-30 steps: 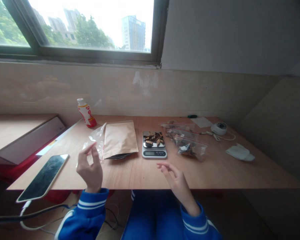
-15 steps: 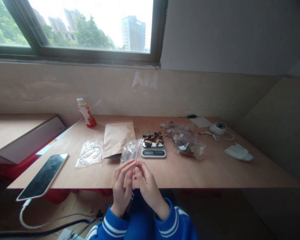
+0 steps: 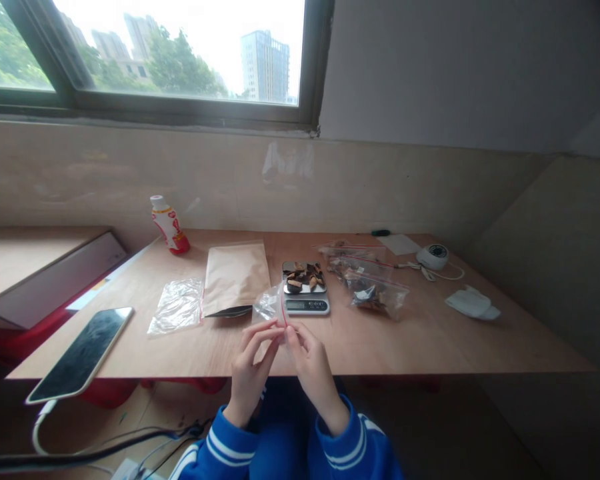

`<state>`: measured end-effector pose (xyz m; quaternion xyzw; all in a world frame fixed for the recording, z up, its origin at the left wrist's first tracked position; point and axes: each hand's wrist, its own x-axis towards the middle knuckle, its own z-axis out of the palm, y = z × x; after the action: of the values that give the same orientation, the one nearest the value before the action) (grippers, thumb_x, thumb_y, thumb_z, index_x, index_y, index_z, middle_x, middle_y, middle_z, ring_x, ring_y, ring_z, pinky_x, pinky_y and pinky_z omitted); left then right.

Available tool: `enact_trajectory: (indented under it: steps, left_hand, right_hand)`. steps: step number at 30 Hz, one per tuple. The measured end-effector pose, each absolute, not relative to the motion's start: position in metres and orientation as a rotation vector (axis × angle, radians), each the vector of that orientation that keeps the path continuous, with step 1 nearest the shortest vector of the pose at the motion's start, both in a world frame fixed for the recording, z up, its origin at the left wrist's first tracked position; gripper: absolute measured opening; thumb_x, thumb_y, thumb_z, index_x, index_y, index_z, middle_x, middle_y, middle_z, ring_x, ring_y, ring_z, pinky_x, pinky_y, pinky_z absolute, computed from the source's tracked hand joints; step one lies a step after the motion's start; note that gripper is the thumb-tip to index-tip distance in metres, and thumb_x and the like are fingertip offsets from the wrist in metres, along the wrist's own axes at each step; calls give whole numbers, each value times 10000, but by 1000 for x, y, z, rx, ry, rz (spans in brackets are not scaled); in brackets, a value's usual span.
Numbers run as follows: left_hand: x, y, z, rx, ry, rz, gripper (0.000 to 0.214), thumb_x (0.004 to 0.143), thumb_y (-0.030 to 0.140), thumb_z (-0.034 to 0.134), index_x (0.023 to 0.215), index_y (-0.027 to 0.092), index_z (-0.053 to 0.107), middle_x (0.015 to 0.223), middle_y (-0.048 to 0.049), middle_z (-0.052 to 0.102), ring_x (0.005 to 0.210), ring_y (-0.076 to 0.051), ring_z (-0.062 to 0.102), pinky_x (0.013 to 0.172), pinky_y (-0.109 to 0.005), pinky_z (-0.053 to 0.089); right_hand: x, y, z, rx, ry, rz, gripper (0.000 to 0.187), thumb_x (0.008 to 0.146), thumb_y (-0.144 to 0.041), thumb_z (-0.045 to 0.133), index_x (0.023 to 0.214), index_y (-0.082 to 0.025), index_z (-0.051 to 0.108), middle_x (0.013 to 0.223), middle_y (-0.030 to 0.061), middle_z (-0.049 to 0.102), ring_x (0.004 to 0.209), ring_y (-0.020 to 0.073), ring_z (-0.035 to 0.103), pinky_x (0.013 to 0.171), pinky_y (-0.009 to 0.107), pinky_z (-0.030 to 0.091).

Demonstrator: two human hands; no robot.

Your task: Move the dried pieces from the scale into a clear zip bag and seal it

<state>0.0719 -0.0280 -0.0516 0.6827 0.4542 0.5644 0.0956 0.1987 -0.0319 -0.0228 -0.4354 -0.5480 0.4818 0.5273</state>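
My left hand (image 3: 250,370) and my right hand (image 3: 313,370) meet at the table's near edge, both pinching the red-striped mouth of a small clear zip bag (image 3: 269,305). The bag stands up between the fingertips, just in front of a small digital scale (image 3: 305,295) loaded with dark dried pieces (image 3: 305,275). A brown kraft pouch (image 3: 236,276) lies left of the scale. More clear bags (image 3: 176,305) lie flat farther left.
Filled zip bags (image 3: 373,287) lie right of the scale. A phone (image 3: 80,352) on a cable overhangs the table's left corner, a small drink bottle (image 3: 167,225) stands at the back left, and a white round device (image 3: 433,256) and a tissue (image 3: 471,303) are at the right.
My left hand lifted one clear bag from the pile at the left and brought it to the middle. My right hand joined it, and both now pinch the bag's mouth.
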Motion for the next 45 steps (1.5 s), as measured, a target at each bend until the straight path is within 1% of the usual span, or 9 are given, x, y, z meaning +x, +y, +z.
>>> enact_trajectory:
  steps: [7, 14, 19, 21, 24, 27, 33, 38, 45]
  left_hand:
    - [80, -29, -53, 1924, 1371, 1638, 400, 847, 209, 577, 1242, 263, 548, 894, -19, 645, 797, -135, 616, 714, -265, 520]
    - [87, -30, -52, 1784, 1350, 1646, 299, 872, 245, 537, 1157, 269, 626, 935, -33, 613, 856, -141, 616, 740, -249, 509]
    - [83, -24, -43, 1471, 1601, 1789, 292, 874, 318, 534, 1136, 249, 642, 958, -39, 613, 834, -143, 577, 693, -237, 477]
    - [80, -20, -39, 1444, 1601, 1779, 306, 867, 338, 545, 1140, 241, 642, 964, -43, 610, 844, -148, 570, 670, -233, 466]
    - [76, -13, -37, 1493, 1536, 1787, 306, 858, 336, 561, 1134, 235, 646, 948, -39, 601, 839, -143, 565, 706, -241, 466]
    - [77, -5, -42, 1536, 1545, 1843, 284, 854, 321, 570, 1110, 232, 652, 932, -35, 599, 834, -146, 560, 764, -273, 468]
    - [94, 22, -57, 1643, 1635, 2134, 212, 877, 282, 533, 1058, 203, 610, 1087, -74, 607, 1086, -205, 536, 954, -412, 410]
    - [108, 41, -67, 1653, 1443, 2231, 187, 926, 233, 423, 1106, 181, 422, 1334, -172, 473, 1285, -220, 427, 1013, -462, 387]
    - [112, 45, -74, 1715, 1357, 2210, 162, 937, 205, 394, 1077, 187, 315, 1407, -236, 364, 1361, -230, 324, 1084, -539, 291]
  right_hand:
    - [211, -28, -28, -1119, -1310, 1130, 271, 850, -406, 574, 915, -182, 712, 917, 62, 732, 870, 219, 676, 797, 303, 517]
    - [222, -21, -28, -1246, -1285, 1065, 295, 726, -472, 693, 722, -177, 701, 720, 50, 724, 663, 198, 649, 631, 292, 499]
    - [240, -6, -37, -1298, -1183, 989, 382, 766, -546, 619, 678, -175, 594, 541, 28, 646, 555, 178, 621, 599, 296, 486]
    - [253, 5, -37, -1312, -1314, 1019, 388, 760, -553, 620, 700, -170, 605, 586, 35, 657, 599, 183, 628, 608, 294, 482]
    - [272, 28, -31, -1240, -1565, 995, 385, 823, -536, 545, 900, -174, 651, 883, 72, 694, 790, 198, 643, 681, 303, 489]
    - [283, 59, -28, -1279, -1681, 615, 335, 893, -442, 461, 1044, -192, 625, 1091, 93, 625, 996, 217, 585, 854, 349, 460]
    - [274, 99, -48, -1602, -1927, 114, 298, 838, -304, 559, 1084, -141, 604, 1104, 152, 575, 1071, 289, 496, 924, 394, 397]
    - [267, 102, -62, -1673, -1956, 22, 204, 843, -217, 512, 1011, -153, 607, 998, 135, 610, 995, 273, 523, 870, 364, 402]
    - [268, 102, -59, -1657, -1974, -4, 176, 845, -139, 461, 961, -157, 592, 959, 130, 624, 949, 267, 541, 842, 364, 415]
